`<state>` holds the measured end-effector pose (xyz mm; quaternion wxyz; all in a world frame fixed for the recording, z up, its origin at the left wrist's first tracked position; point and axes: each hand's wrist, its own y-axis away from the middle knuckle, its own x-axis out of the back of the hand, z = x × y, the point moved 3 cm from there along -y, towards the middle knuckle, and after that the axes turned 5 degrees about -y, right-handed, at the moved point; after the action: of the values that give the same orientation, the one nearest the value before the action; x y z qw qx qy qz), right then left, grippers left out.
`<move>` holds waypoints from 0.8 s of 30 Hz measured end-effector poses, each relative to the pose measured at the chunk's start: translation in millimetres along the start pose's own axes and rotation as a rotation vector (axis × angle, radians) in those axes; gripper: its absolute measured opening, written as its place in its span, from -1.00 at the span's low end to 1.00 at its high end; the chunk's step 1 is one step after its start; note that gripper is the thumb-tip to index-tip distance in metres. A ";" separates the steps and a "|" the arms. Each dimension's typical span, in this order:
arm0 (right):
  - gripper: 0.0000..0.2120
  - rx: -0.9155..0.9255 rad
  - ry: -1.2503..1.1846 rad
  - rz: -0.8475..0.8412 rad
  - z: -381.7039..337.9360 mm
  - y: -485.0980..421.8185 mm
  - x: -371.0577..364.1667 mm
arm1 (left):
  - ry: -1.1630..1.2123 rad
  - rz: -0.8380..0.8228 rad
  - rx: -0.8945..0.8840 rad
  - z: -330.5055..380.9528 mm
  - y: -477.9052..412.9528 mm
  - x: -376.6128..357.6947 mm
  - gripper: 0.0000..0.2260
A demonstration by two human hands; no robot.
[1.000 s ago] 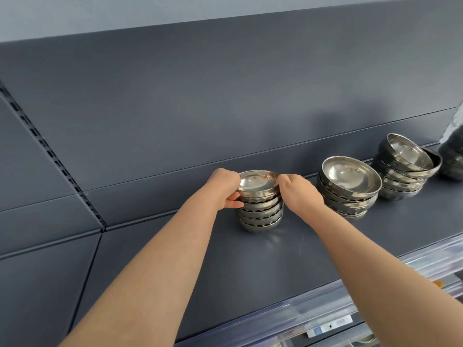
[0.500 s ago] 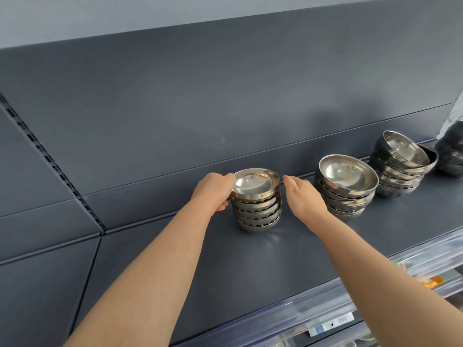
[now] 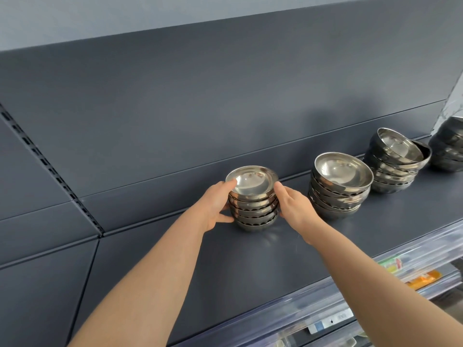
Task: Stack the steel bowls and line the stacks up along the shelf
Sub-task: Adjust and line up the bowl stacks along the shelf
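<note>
Four stacks of steel bowls stand along the dark grey shelf (image 3: 250, 266), and both hands are cupped around the leftmost one. That small stack (image 3: 253, 199) sits near the back of the shelf, with bare shelf open at its 9 o'clock all the way to the slotted upright (image 3: 50, 169) and a broad clear strip between it and the front edge at 6 o'clock. The left hand (image 3: 215, 206) presses the stack's left side, thumb under near the base and a fingertip on the top rim; the right hand (image 3: 295, 209) lies against the right side, fingers spread and touching rather than clenched. At 3 o'clock, apart by a narrow gap, stands a wider stack (image 3: 339, 186), its top bowl tilted. Beyond it a third stack (image 3: 395, 164) leans unevenly, bowls askew, and a fourth stack (image 3: 448, 146) is cut off by the frame's edge. The bowls are polished, rounded, mirror-bright inside, with scalloped reflections at the rims. The shelf and back panel are matte. A clear plastic price rail (image 3: 350, 306) runs along the front lip.
</note>
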<state>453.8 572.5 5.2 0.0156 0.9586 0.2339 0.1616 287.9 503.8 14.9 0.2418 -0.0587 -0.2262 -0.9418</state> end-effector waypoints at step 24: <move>-0.65 -0.040 -0.099 -0.013 2.1 7.2 -4.3 | -0.018 0.010 -0.042 -3.6 2.5 -6.0 -0.56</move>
<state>454.0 564.2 2.7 0.0476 0.9634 0.2357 0.1184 294.3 502.8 11.3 0.2430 -0.0733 -0.2085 -0.9445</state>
